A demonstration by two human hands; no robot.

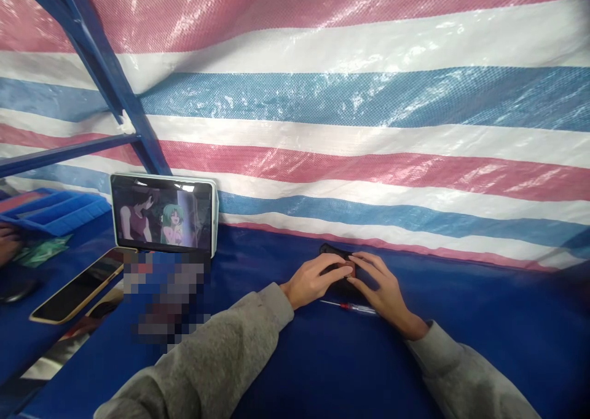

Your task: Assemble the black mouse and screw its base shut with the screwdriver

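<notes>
My left hand (316, 279) and my right hand (380, 284) meet over a small dark object (329, 249) on the blue table. A reddish-brown part (353, 268) shows between the fingertips. Both hands have bent fingers closed on this piece, whose shape is mostly hidden by them. Just below the hands lies a screwdriver (353, 307) with a thin metal shaft, a red collar and a clear handle; its right end reaches near my right wrist.
A tablet (163, 215) showing a cartoon stands at the left against the striped sheet (369, 99). Near it lie a phone (83, 287) and a blue tray (64, 210). Another person's hand (7, 244) is at the far left edge. A blue metal frame (106, 75) rises behind.
</notes>
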